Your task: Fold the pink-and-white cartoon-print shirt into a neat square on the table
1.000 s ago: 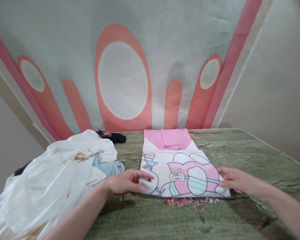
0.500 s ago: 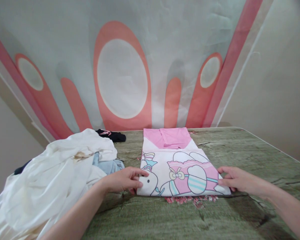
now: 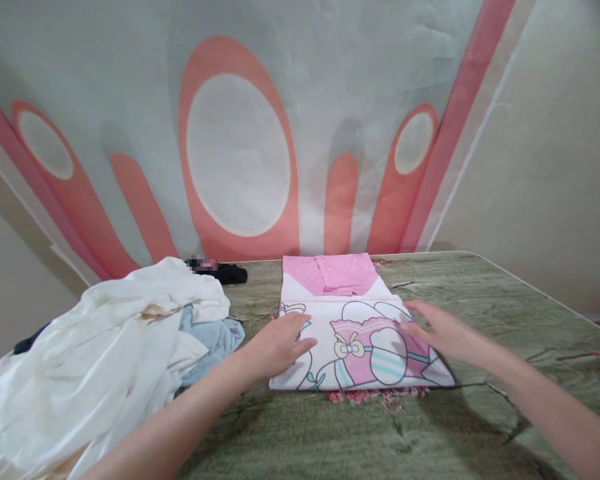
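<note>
A partly folded pink and white garment (image 3: pixel 353 360), printed with cartoon figures and a bow, lies flat in the middle of the table. Its front part is turned back over itself, and the pink end with a small folded piece points toward the wall. Over the left edge of the print is my left hand (image 3: pixel 280 343), fingers apart and gripping nothing. At the right edge, my right hand (image 3: pixel 437 333) is also open, its fingertips over or on the cloth. Whether either hand presses on the fabric I cannot tell.
A heap of white clothes (image 3: pixel 95 360) covers the table's left side, with a light blue cloth (image 3: pixel 213 340) beside it. A black item (image 3: pixel 233 273) lies behind the heap. The wood-patterned table (image 3: pixel 485 293) meets a wall with a pink-printed backdrop (image 3: pixel 235 247).
Both hands have let go of the garment's near corners and moved away from me along its sides. The view has shifted slightly; the garment keeps its shape.
</note>
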The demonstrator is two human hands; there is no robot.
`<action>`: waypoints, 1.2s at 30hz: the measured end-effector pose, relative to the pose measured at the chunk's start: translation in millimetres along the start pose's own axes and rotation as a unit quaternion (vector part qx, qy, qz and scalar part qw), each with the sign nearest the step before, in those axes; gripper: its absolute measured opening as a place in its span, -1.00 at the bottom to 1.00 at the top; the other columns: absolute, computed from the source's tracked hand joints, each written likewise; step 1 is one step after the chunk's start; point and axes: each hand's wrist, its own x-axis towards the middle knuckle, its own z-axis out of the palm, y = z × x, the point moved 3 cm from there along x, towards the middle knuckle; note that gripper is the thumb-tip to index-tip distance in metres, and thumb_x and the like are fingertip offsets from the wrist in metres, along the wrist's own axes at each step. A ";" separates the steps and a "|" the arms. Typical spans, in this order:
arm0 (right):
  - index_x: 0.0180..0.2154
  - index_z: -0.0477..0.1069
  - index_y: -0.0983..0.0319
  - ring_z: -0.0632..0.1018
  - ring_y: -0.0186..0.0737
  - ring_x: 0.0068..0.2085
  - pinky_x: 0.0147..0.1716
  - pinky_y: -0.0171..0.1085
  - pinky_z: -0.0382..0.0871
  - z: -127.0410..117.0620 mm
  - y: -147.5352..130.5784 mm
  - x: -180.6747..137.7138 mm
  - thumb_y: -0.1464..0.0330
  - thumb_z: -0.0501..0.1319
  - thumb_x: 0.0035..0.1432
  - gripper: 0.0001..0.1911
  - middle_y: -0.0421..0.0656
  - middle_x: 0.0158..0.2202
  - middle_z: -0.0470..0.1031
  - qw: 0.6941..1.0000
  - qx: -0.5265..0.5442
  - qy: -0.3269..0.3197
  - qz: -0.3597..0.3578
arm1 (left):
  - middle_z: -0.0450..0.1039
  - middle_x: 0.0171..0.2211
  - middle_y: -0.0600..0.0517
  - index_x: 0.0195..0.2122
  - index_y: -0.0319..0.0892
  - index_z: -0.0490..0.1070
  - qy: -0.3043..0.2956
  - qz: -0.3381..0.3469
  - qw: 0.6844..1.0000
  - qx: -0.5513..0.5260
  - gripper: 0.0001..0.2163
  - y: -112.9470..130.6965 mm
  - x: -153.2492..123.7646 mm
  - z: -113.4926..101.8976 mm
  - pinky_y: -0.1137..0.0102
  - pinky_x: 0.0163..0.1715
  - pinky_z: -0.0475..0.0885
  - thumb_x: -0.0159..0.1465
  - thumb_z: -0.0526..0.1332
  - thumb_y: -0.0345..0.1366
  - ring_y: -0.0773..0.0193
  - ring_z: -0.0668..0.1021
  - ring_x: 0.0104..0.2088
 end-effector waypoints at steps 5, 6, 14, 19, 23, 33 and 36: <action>0.18 0.10 0.22 0.00 0.08 0.25 0.15 0.04 -0.03 40.5 -29.0 41.7 -0.01 -0.12 0.16 -0.34 -0.04 0.27 -0.03 0.984 -0.173 0.027 -0.031 | -0.12 0.27 -0.09 0.23 -0.10 -0.02 0.023 0.038 0.995 0.091 -0.42 11.8 43.0 36.9 0.07 0.15 -0.11 0.28 -0.21 0.10 0.03 -0.03 0.24; 0.20 0.07 0.19 -0.01 0.08 0.25 0.14 0.07 -0.05 47.9 -29.0 45.9 -0.02 -0.16 0.17 -0.33 -0.07 0.28 -0.06 0.982 -0.189 0.021 -0.021 | -0.12 0.27 -0.09 0.23 -0.10 -0.03 0.029 0.031 0.994 0.097 -0.40 9.8 48.2 42.8 0.05 0.15 -0.14 0.27 -0.23 0.13 0.02 -0.04 0.25; 0.24 -0.05 0.16 -0.02 -0.01 0.26 0.17 0.06 -0.14 56.5 -14.3 60.9 -0.07 -0.27 0.17 -0.28 -0.13 0.28 -0.06 0.977 -0.211 -0.005 -0.032 | -0.12 0.27 -0.07 0.24 -0.09 -0.03 0.037 0.024 0.994 0.099 -0.37 -8.3 66.9 62.1 0.04 0.15 -0.18 0.26 -0.27 0.16 0.02 -0.04 0.24; 0.22 0.01 0.21 -0.01 0.01 0.26 0.17 0.08 -0.17 50.4 -18.9 59.5 -0.03 -0.24 0.19 -0.31 -0.08 0.27 -0.03 0.975 -0.215 0.015 -0.047 | -0.12 0.27 -0.09 0.24 -0.13 -0.04 0.022 0.022 0.996 0.086 -0.41 1.4 62.3 56.8 0.04 0.15 -0.14 0.30 -0.30 0.09 0.04 -0.03 0.25; 0.24 -0.04 0.20 -0.06 -0.06 0.27 0.18 0.05 -0.14 54.4 -40.9 38.8 0.02 -0.21 0.22 -0.35 -0.11 0.28 -0.07 0.974 -0.196 0.012 -0.111 | -0.13 0.28 -0.04 0.25 -0.07 -0.10 -0.019 0.106 0.992 0.066 -0.48 21.2 41.6 57.6 0.08 0.16 -0.14 0.33 -0.32 0.02 0.12 -0.04 0.25; 0.24 -0.06 0.18 -0.07 -0.12 0.27 0.20 0.01 -0.15 59.2 -69.0 -2.4 0.02 -0.15 0.21 -0.35 -0.10 0.28 -0.07 0.972 -0.165 -0.022 -0.163 | -0.13 0.27 -0.03 0.25 -0.03 -0.12 -0.002 0.126 0.988 0.086 -0.41 32.9 25.6 61.5 0.00 0.15 -0.19 0.27 -0.20 0.12 0.04 -0.03 0.24; 0.26 -0.12 0.18 -0.07 -0.15 0.27 0.21 -0.03 -0.15 52.1 -57.4 -9.5 0.02 -0.16 0.22 -0.34 -0.11 0.29 -0.11 0.973 -0.170 -0.026 -0.151 | -0.11 0.27 -0.02 0.25 -0.01 -0.09 0.001 0.123 0.988 0.088 -0.42 34.1 24.3 60.5 -0.02 0.15 -0.20 0.26 -0.18 0.12 0.02 -0.02 0.24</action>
